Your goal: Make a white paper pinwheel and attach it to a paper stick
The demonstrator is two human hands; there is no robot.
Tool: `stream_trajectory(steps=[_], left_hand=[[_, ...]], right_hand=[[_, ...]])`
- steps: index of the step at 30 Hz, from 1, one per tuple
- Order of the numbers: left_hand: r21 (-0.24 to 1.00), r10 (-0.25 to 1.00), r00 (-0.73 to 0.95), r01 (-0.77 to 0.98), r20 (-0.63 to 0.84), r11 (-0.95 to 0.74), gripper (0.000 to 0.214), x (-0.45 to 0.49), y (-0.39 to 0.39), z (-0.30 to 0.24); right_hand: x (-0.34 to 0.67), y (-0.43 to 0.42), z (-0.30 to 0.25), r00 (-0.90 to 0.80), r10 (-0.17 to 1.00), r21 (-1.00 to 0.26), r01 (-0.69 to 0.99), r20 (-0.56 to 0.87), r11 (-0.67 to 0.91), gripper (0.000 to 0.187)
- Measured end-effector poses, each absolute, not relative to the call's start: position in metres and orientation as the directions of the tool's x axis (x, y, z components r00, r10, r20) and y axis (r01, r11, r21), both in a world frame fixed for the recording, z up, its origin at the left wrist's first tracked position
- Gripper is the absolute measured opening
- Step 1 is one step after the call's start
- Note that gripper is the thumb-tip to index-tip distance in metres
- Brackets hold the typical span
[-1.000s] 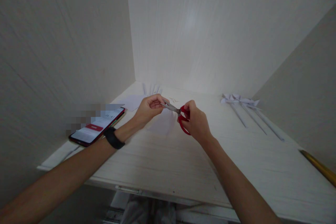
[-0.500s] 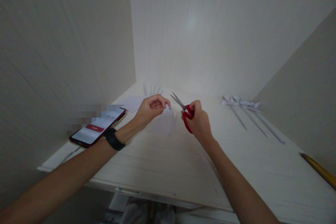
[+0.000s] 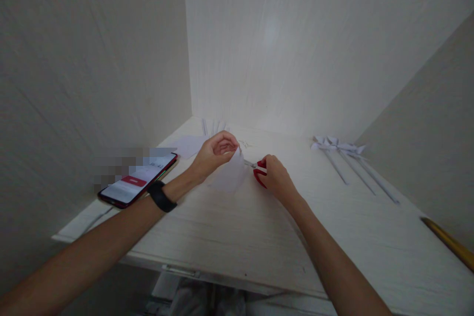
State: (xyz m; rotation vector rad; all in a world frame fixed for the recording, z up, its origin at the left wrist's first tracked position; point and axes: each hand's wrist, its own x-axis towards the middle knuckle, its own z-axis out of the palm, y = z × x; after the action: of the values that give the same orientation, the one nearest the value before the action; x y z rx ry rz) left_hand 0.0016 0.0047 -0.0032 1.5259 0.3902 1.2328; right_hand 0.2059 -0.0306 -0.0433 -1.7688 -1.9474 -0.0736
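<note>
My left hand (image 3: 217, 152) is curled and pinches the top of a white sheet of paper (image 3: 231, 175), which hangs down to the desk. My right hand (image 3: 276, 177) is low on the desk (image 3: 237, 237), its fingers in the red handles of a pair of scissors (image 3: 258, 170). The blades point left, toward the paper's edge, and are partly hidden behind it. A black band is on my left wrist.
A phone (image 3: 138, 178) with a lit screen lies at the left edge. Several rolled paper sticks with folded heads (image 3: 348, 158) lie at the back right. More paper strips (image 3: 213, 126) and a sheet sit at the back. A yellow rod (image 3: 450, 242) is at the far right.
My right hand has dropped from mid-air to the desk with the scissors, whose blades were raised and apart half a second ago. My left hand lifted slightly with the paper.
</note>
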Motion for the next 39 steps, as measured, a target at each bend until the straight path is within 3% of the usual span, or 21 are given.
stream_trajectory(steps=[12, 24, 28, 33, 39], left_hand=[[0.906, 0.785, 0.463, -0.298, 0.412, -0.3, 0.025, 0.002, -0.001, 0.001], [0.927, 0.81, 0.451, -0.187, 0.374, -0.324, 0.023, 0.005, 0.003, -0.005], [0.943, 0.826, 0.456, -0.142, 0.333, -0.302, 0.025, 0.006, 0.006, -0.008], [0.962, 0.847, 0.46, -0.076, 0.266, -0.261, 0.028, 0.007, 0.013, -0.014], [0.973, 0.852, 0.475, -0.053, 0.221, -0.223, 0.026, 0.008, 0.015, -0.018]], right_hand=[[0.214, -0.027, -0.047, -0.085, 0.968, -0.306, 0.939, 0.238, 0.158, 0.014], [0.211, -0.031, -0.042, -0.082, 0.973, -0.265, 0.954, 0.217, 0.139, 0.015], [0.207, -0.031, -0.042, -0.081, 0.973, -0.303, 0.942, 0.215, 0.145, 0.02], [0.201, -0.028, -0.035, -0.04, 0.937, -0.45, 0.869, 0.346, 0.203, 0.011], [0.189, -0.033, -0.021, -0.061, 0.816, -0.568, 0.689, 0.575, 0.451, 0.012]])
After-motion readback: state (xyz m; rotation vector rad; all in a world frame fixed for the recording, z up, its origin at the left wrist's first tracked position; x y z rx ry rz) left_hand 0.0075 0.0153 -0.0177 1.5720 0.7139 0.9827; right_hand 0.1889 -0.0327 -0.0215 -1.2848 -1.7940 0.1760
